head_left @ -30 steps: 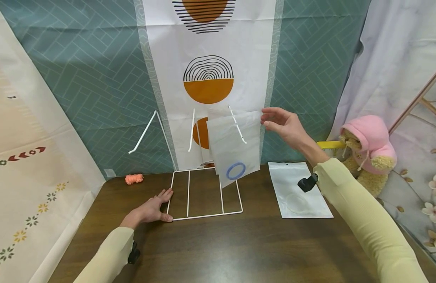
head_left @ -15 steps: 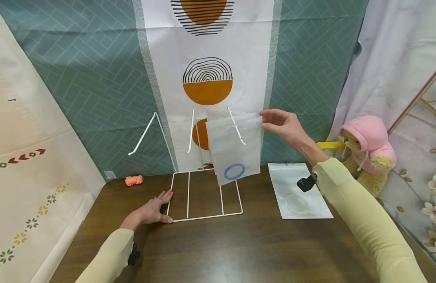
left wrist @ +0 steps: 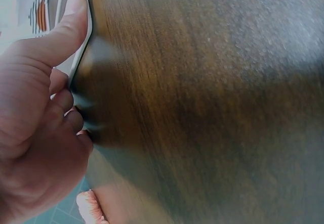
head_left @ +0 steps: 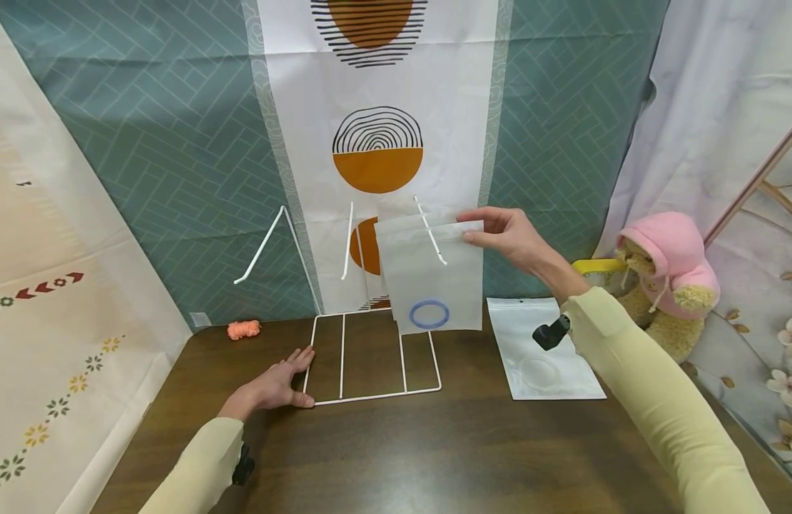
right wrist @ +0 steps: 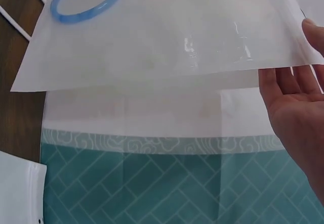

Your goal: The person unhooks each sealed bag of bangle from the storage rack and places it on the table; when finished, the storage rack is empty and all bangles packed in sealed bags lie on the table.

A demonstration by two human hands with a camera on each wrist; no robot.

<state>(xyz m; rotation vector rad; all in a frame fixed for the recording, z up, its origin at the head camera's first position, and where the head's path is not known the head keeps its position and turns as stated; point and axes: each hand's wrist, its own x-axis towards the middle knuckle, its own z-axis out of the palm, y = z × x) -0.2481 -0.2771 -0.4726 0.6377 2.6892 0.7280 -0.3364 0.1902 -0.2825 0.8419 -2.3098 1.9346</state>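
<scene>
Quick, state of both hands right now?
Left hand: open, resting on the white wire rack.
Right hand: closed, pinching the pouch with the blue ring.

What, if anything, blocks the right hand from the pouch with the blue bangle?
Nothing visible: the right hand pinches the bangle pouch at its upper corner. The white hook crosses it left of the hand.

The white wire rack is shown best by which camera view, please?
The head view shows the white wire rack best: most of its base and prongs are visible together. The left wrist view catches only a few bars, partly behind the left hand; the right wrist view, just short pieces near its upper edge.
</scene>
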